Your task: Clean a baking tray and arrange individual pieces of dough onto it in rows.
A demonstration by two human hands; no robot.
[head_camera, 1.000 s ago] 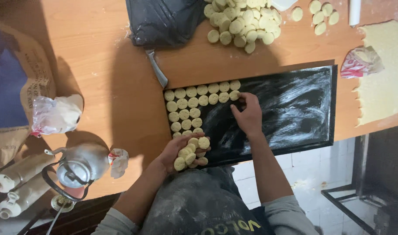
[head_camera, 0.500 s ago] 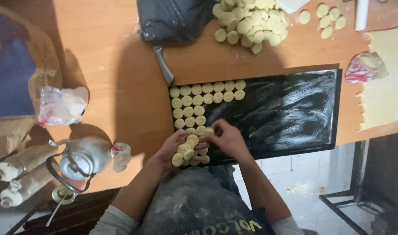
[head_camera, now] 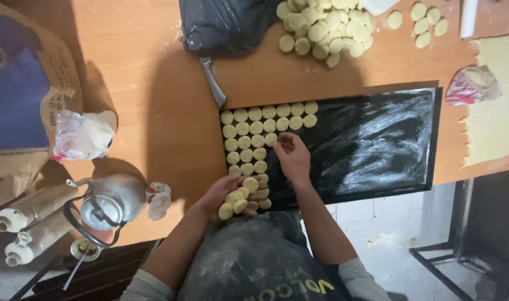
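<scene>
While cradling a stack of pale round dough discs (head_camera: 239, 198) in the left hand (head_camera: 224, 195), setting one down with right hand (head_camera: 292, 157) fingertips on the black floured baking tray (head_camera: 377, 145); next calling for another disc, just beside.

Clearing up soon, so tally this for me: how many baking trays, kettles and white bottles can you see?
Black baking tray: 1
Metal kettle: 1
White bottles: 2
Total: 4
</scene>
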